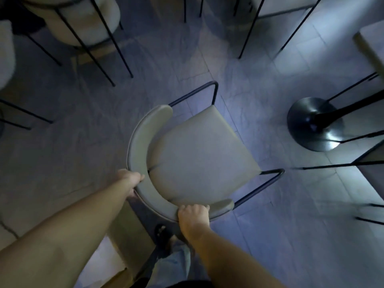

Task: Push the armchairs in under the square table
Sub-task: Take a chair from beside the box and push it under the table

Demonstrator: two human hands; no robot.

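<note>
In the middle of the tiled floor (pixel 87 121), clear of any table, stands the armchair (pixel 199 146), its seat facing up and to the right. Both hands are wrapped around its curved backrest (pixel 137 142): the left hand (pixel 132 181) at the rear bend, the right hand (pixel 194 215) near the right arm's end. This looks like the carrying or steering step, with the chair not yet tucked in. A tabletop (pixel 372 50) corner shows at the right edge above a round black pedestal base (pixel 311 125); whether it is the square table I cannot tell. Next, the chair likely needs turning towards it and sliding forward without catching neighbouring legs.
</note>
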